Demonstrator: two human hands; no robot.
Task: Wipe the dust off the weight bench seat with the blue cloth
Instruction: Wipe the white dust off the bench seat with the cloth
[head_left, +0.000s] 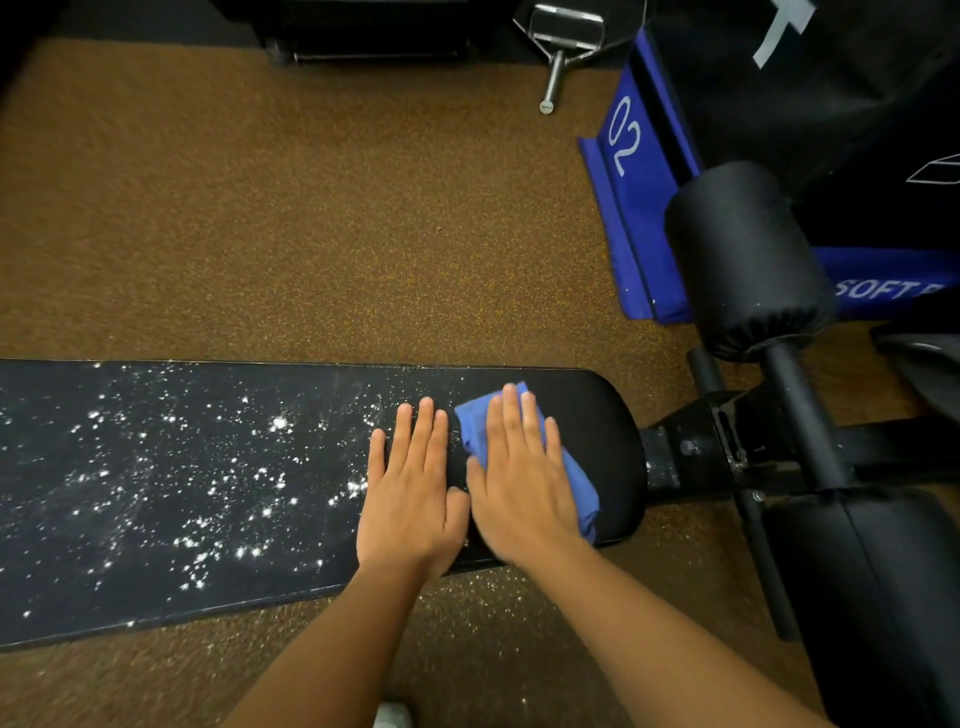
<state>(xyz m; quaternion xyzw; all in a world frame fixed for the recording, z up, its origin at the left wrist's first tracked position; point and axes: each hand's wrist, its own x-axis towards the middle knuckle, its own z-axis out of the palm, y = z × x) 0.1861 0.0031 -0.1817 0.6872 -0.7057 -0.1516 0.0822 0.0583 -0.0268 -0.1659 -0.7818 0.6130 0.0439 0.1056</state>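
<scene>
The black weight bench seat (208, 467) runs across the view from the left edge to its rounded right end. White dust specks cover its left and middle parts, while the right end looks dark and clean. A folded blue cloth (579, 483) lies near that right end. My right hand (519, 478) presses flat on the cloth with straight fingers. My left hand (410, 493) rests flat on the bare seat just left of it, thumbs almost touching.
Black padded rollers (748, 260) and the bench's metal frame (727, 447) stand to the right. A blue and black soft box marked 02 (634, 182) sits at the back right. A metal cable handle (561, 47) lies on the speckled brown floor (311, 208).
</scene>
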